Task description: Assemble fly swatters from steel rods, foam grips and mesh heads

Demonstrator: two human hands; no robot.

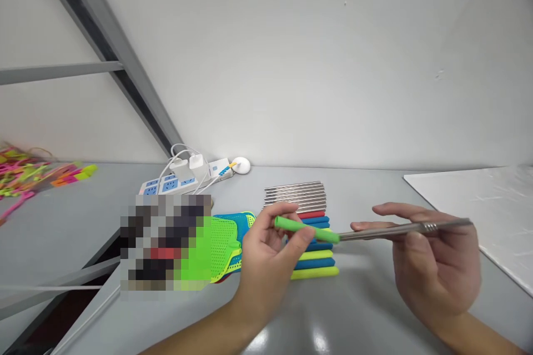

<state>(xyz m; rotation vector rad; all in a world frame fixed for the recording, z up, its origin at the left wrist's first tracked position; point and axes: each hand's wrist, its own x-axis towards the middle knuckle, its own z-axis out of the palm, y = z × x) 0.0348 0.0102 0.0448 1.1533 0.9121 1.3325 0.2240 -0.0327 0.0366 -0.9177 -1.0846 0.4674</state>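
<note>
My left hand [262, 266] grips a bright green tube-shaped handle [306, 228] between thumb and fingers. Between the thumb and fingers of my right hand [441, 274] lies a thin silver telescopic rod [375, 232], with ringed joints near my palm; its index finger points forward. The rod's narrow tip meets the right end of the green handle; how far it goes in, I cannot tell. Behind my left hand lie stacked fly swatter heads, a green perforated one [224, 237] on top. Blue and yellow-green handles [315, 273] stick out to the right, partly hidden by that hand.
Several silver rods [295, 195] lie in a row behind the handles. A power strip [172, 184] with white plugs and cables stands by the wall, near a white round object [241, 165]. Colourful strips [29, 175] are at left, a white sheet [487, 216] at right. A patch is pixelated.
</note>
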